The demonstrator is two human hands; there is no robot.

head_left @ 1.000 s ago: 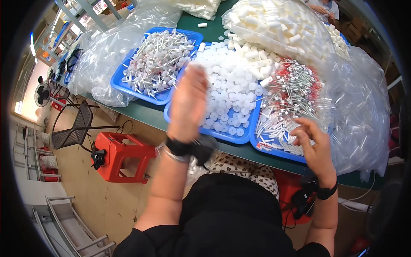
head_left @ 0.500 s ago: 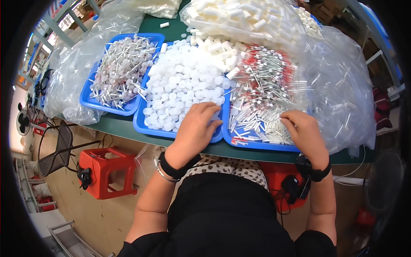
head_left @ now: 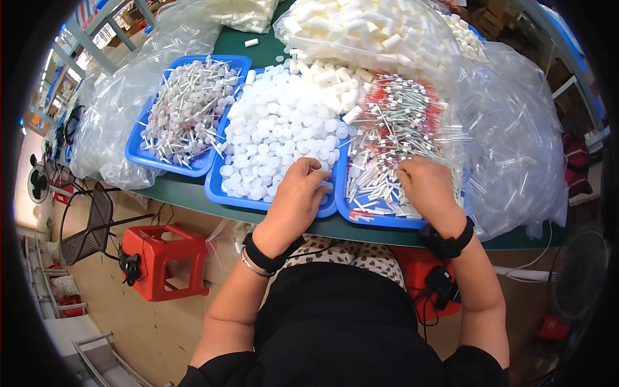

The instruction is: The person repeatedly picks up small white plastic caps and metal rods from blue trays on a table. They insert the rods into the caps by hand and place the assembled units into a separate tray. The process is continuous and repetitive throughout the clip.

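My left hand (head_left: 300,197) is over the near right part of a blue tray (head_left: 222,195) heaped with translucent white round discs (head_left: 277,122). Its fingers are curled toward the thumb, and anything between them is hidden. Over the right blue tray (head_left: 380,221), my right hand (head_left: 432,190) bends down with thumb and fingertips closed among short white tubes (head_left: 371,184). What it pinches is too small to name. Beyond it in this tray lie thin metal pins (head_left: 403,106) with white heads and red parts.
A left blue tray (head_left: 138,151) holds pins with discs on them. White foam-like cylinders (head_left: 332,74) lie behind, beneath a full plastic bag (head_left: 367,29). Another clear bag (head_left: 516,142) with thin tubes sits at right. A red stool (head_left: 161,242) stands on the floor at left.
My right hand has moved left and a little away from me, deeper over the white tubes. My left hand has stayed over the discs, its fingers curled in more. The view has shifted slightly.
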